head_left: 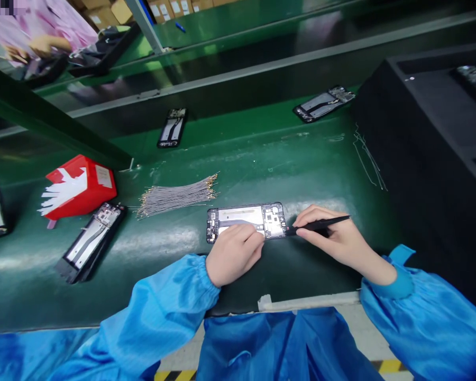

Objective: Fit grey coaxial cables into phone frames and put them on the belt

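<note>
An opened phone frame (pixel 246 218) lies flat on the green belt (pixel 262 159) in front of me, its circuit board showing at the right end. My left hand (pixel 232 253) rests on its near edge, fingers curled and pressed on it. My right hand (pixel 333 238) pinches a thin black tool (pixel 319 226) whose tip points at the phone's right end.
A bundle of thin grey wires (pixel 178 196) lies just left of the phone. A red box (pixel 79 185) and another phone frame (pixel 91 241) sit further left. Two more frames (pixel 173 127) (pixel 323 103) lie further back. A black tray stack (pixel 432 148) stands at the right. Another person works at the far left top.
</note>
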### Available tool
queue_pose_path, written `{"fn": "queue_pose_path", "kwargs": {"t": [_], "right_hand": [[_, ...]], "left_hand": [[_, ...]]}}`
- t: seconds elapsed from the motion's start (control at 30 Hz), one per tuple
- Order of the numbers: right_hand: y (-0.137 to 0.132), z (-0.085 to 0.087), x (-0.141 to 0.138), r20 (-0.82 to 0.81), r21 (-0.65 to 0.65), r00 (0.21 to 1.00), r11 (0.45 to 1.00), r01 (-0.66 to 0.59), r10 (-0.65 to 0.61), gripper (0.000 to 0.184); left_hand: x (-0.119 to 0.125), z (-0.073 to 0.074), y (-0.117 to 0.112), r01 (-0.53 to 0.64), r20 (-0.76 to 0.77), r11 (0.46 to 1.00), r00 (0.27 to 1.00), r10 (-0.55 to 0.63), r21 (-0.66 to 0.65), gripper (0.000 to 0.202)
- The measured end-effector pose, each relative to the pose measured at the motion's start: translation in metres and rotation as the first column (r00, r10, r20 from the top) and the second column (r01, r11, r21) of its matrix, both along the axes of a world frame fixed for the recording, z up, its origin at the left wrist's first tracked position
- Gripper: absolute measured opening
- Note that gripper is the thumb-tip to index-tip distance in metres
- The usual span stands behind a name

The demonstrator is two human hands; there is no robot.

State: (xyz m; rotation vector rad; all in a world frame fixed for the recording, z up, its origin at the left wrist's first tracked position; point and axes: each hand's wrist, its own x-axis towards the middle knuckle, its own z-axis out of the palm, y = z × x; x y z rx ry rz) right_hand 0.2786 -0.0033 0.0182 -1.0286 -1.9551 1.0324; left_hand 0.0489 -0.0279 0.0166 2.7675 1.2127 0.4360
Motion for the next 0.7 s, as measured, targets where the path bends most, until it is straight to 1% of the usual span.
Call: {"fn": "queue_pose_path", "kwargs": {"t": [0.2, 0.5, 0.7], "right_hand": [[-0.0008, 0.0039, -0.0027, 0.029, 0.013, 1.000, 1.000, -0.010, 0.010, 0.007], [0.0008, -0.0010, -0.0011, 0.060, -0.004, 0.998, 1.000, -0.020, 0.020, 0.008], [0.0011, -0.0002, -0.0014, 0.058, -0.008, 0.998, 1.000, -0.024, 0.024, 0.009]], "left_hand": [[-0.0015, 0.0015, -0.0004, 0.017, -0.027, 1.000, 0.999, -0.017, 0.018, 0.026], [-0.0015, 0.0020, -0.0010, 0.027, -0.034, 0.999, 0.999, -0.026, 0.028, 0.026], [-0.0018, 0.0017, -0.0012, 0.016, -0.031, 1.000, 0.999, -0.015, 0.015, 0.026]]}}
